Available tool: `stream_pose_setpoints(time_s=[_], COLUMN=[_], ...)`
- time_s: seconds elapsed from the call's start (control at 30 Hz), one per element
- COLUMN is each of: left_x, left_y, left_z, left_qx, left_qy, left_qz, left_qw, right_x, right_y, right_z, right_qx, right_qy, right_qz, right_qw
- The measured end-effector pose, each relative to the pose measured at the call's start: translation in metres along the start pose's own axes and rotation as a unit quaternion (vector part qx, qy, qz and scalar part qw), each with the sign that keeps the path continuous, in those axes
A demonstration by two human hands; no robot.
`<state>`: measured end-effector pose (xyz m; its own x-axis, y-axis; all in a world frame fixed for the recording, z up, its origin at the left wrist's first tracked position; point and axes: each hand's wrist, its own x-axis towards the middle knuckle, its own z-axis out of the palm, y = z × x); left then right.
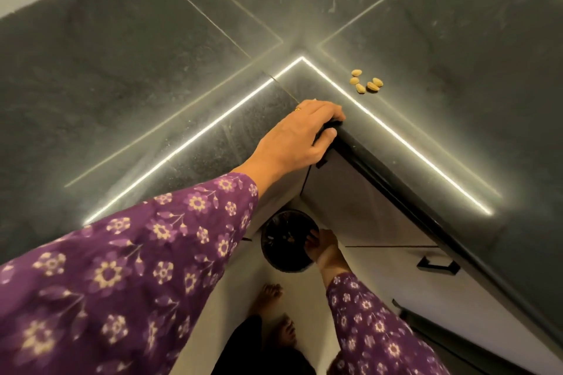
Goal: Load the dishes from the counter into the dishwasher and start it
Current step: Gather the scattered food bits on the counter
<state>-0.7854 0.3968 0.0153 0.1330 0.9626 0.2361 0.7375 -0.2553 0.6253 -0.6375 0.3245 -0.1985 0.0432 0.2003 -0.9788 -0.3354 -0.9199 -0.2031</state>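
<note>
A dark stone desk (122,100) fills most of the view, bent in an L around an inner corner, with a bright line of light (182,146) reflected along both arms of it. Below its edge stand pale cabinet fronts (359,207) and, lower down, a pale floor (231,313) with two bare feet (271,295) on it.

A purple flowered sleeve (122,268) reaches in from the lower left across the desk. The bowl (283,240) – dark, round, with a few scraps inside – is not on the desk: it hangs in the air under the inner corner, just below the edge and in front of the cabinets.

The left hand (301,134) lies at the corner's lip, its fingers and thumb curled round a small dark thing (327,128) that is too hidden to name. The right hand (324,248) grips the bowl by its right rim, fingers over the edge.

A black handle (438,266) sits on a drawer front to the right. On the desk beyond the left hand – apart from it, across the light line – lie five pale nuts (367,82) in a loose cluster. A gold ring (298,109) shows on the left hand.
</note>
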Motion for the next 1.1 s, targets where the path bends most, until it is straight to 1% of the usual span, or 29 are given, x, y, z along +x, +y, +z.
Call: stream_pose_setpoints(time_s=[0.03,0.07,0.1,0.13,0.17,0.2,0.23,0.3,0.33,0.4,0.43,0.47,0.5,0.57,0.6,0.63,0.7,0.73,0.77,0.8,0.87,0.9,0.93,0.97,1.1], left_x=[0.0,0.0,0.0,0.001,0.001,0.0,0.001,0.002,0.002,0.003,0.002,0.002,0.002,0.002,0.001,0.001,0.0,0.0,0.0,0.001,0.002,0.001,0.001,0.001,0.001], left_y=[0.0,0.002,0.002,0.004,0.004,0.004,0.005,0.006,0.007,0.009,0.009,0.009,0.008,0.007,0.008,0.008,0.008,0.008,0.008,0.007,0.006,0.006,0.007,0.007,0.006], left_z=[0.0,-0.001,-0.002,-0.003,-0.002,-0.002,-0.002,-0.002,-0.003,-0.004,-0.004,-0.005,-0.004,-0.004,-0.004,-0.004,-0.005,-0.005,-0.005,-0.005,-0.005,-0.004,-0.004,-0.004,-0.005], left_qx=[0.001,0.002,0.005,0.008,0.011,0.015,0.018,0.023,0.024,0.024,0.02,0.016,0.012,0.005,0.002,-0.002,-0.009,-0.009,-0.007,-0.004,-0.001,-0.002,-0.003,-0.004,-0.003], left_qy=[-0.001,-0.002,-0.004,-0.006,-0.008,-0.01,-0.013,-0.018,-0.019,-0.018,-0.018,-0.014,-0.011,-0.003,0.002,0.008,0.017,0.018,0.015,0.011,0.004,0.003,0.004,0.006,0.009], left_qz=[-0.002,-0.003,-0.005,-0.007,-0.011,-0.016,-0.018,-0.02,-0.021,-0.02,-0.02,-0.019,-0.018,-0.022,-0.026,-0.03,-0.037,-0.04,-0.042,-0.043,-0.045,-0.047,-0.048,-0.049,-0.053], left_qw=[1.0,1.0,1.0,1.0,1.0,1.0,1.0,0.999,0.999,0.999,0.999,1.0,1.0,1.0,1.0,1.0,0.999,0.999,0.999,0.999,0.999,0.999,0.999,0.999,0.999], right_x=[-0.016,-0.038,-0.068,-0.104,-0.137,-0.167,-0.198,-0.247,-0.261,-0.272,-0.266,-0.253,-0.239,-0.213,-0.204,-0.197,-0.189,-0.186,-0.184,-0.181,-0.179,-0.179,-0.18,-0.182,-0.178], right_y=[0.002,0.002,0.001,-0.002,-0.005,-0.01,-0.018,-0.046,-0.065,-0.109,-0.133,-0.157,-0.179,-0.212,-0.222,-0.229,-0.232,-0.232,-0.231,-0.23,-0.227,-0.225,-0.222,-0.22,-0.218], right_z=[-0.001,-0.002,-0.003,-0.004,-0.006,-0.01,-0.013,-0.014,-0.01,0.008,0.019,0.031,0.042,0.059,0.064,0.068,0.07,0.07,0.069,0.068,0.067,0.067,0.067,0.067,0.07], right_qx=[-0.016,-0.029,-0.065,-0.123,-0.197,-0.256,-0.289,-0.278,-0.265,-0.278,-0.295,-0.328,-0.373,-0.462,-0.501,-0.539,-0.607,-0.617,-0.604,-0.576,-0.501,-0.47,-0.451,-0.444,-0.457], right_qy=[-0.012,-0.041,-0.063,-0.088,-0.109,-0.127,-0.13,-0.107,-0.077,0.021,0.055,0.08,0.099,0.115,0.113,0.104,0.08,0.065,0.043,0.018,-0.019,-0.027,-0.025,-0.017,0.009], right_qz=[-0.011,-0.018,-0.036,-0.08,-0.149,-0.236,-0.323,-0.484,-0.563,-0.7,-0.739,-0.753,-0.747,-0.705,-0.68,-0.66,-0.638,-0.642,-0.658,-0.676,-0.708,-0.716,-0.721,-0.726,-0.735], right_qw=[1.0,0.999,0.995,0.985,0.963,0.929,0.892,0.823,0.779,0.658,0.603,0.564,0.541,0.526,0.523,0.513,0.467,0.451,0.448,0.46,0.498,0.515,0.525,0.526,0.501])
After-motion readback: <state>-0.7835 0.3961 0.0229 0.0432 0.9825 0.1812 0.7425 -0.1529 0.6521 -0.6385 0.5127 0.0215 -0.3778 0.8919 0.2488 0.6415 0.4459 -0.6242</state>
